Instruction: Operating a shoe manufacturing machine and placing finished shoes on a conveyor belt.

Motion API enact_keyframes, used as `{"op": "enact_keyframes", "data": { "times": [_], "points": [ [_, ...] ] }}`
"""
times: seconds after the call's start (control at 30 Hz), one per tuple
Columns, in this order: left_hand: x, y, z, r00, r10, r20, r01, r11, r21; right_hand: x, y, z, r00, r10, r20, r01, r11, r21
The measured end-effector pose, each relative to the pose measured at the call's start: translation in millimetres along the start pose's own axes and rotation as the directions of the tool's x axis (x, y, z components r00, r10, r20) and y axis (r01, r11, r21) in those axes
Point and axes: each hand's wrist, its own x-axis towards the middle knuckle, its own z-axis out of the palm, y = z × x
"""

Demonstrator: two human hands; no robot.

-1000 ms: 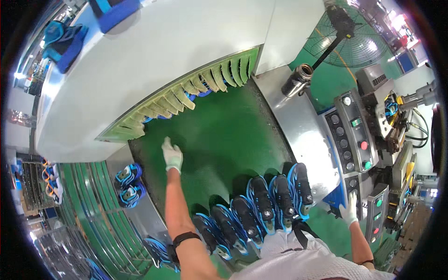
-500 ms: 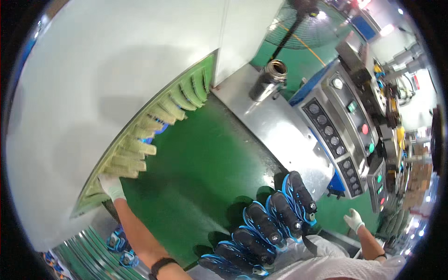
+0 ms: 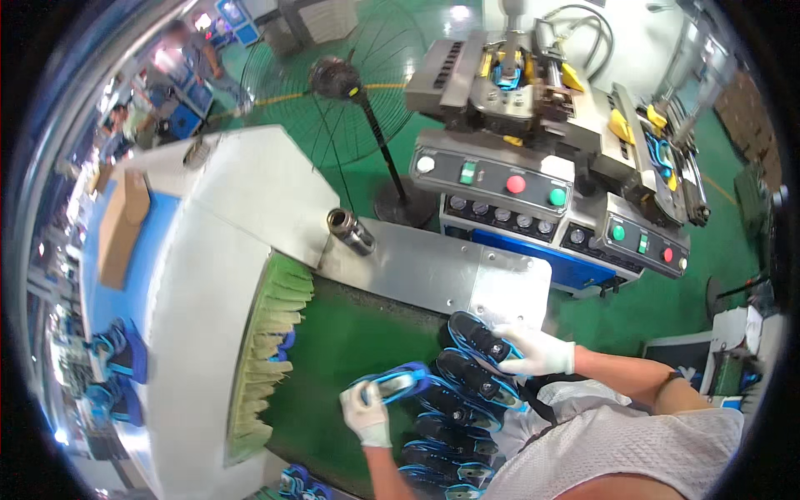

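My gloved left hand (image 3: 367, 414) holds a blue shoe upper (image 3: 398, 383) with a pale inside, above the green surface (image 3: 333, 342). Just to its right stands a row of several black shoes with blue trim, packed side by side. My gloved right hand (image 3: 537, 350) is at the far end of this row, its fingers closed around the near end of the farthest black shoe (image 3: 477, 332). Beside it sits another black shoe (image 3: 467, 372). Part of the farthest shoe is hidden by the fingers.
Left is a white machine housing with a pale-green strip curtain (image 3: 271, 358); blue items show behind the strips. A steel flask (image 3: 352, 232) stands on the metal plate (image 3: 417, 267). Beyond are a fan (image 3: 333, 79) and a machine with a button panel (image 3: 492, 177). People are far left.
The view has turned rightward. My left hand has left the strip curtain and now holds a blue shoe upper. My right hand, open and off to the side before, has come to the farthest black shoe.
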Motion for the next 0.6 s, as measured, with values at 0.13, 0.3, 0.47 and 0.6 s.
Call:
{"op": "enact_keyframes", "data": {
  "times": [0.13,0.3,0.47,0.6],
  "points": [
    [-3.7,195.0,50.7,0.889,0.425,0.170,-0.390,0.898,-0.206,-5.5,-22.0,-16.2,0.972,-0.206,-0.109,0.154,0.918,-0.366],
    [-12.6,369.9,127.8,0.519,0.783,0.344,-0.671,0.622,-0.404,-69.4,20.9,-124.9,0.918,-0.042,-0.395,0.051,0.999,0.013],
    [-32.5,531.4,166.5,0.355,0.903,0.243,-0.480,0.399,-0.781,-172.4,114.2,-205.8,0.793,0.391,-0.467,0.042,0.730,0.682],
    [-50.1,612.6,242.7,0.516,0.818,0.252,-0.362,0.475,-0.802,-260.6,166.1,-235.7,0.712,0.456,-0.534,0.393,0.371,0.841]
  ]
}}
